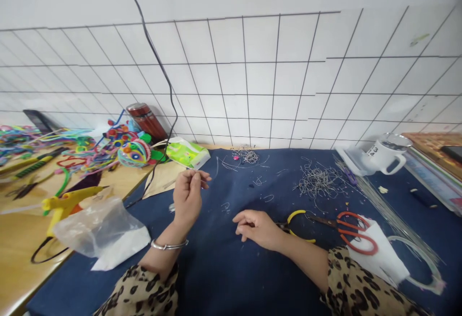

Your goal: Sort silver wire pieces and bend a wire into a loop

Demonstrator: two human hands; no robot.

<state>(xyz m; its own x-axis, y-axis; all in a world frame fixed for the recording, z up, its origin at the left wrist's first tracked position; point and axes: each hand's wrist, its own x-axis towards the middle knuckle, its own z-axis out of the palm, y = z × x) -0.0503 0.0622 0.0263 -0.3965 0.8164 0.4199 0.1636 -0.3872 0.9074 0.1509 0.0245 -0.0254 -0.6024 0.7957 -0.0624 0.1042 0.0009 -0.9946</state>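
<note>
My left hand point(188, 195) is raised above the blue cloth point(216, 277), its thumb and fingertips pinched together. What they hold, if anything, is too fine to make out; a faint thin strand shows just right of the fingertips. My right hand point(259, 229) rests low over the cloth, fingers loosely bent and a little apart, with nothing visible in it. Small bent wire pieces point(225, 207) lie between the hands. Yellow-handled pliers point(296, 216) lie partly hidden behind my right wrist, beside red-handled scissors point(355, 234).
A tangle of wire pieces point(319, 181) lies right, near straight wires point(393, 215) and a white mug point(388, 154). Left are a yellow glue gun point(59, 210), a plastic bag point(104, 229) and colourful braided cords point(83, 150). A black cable point(159, 60) hangs down.
</note>
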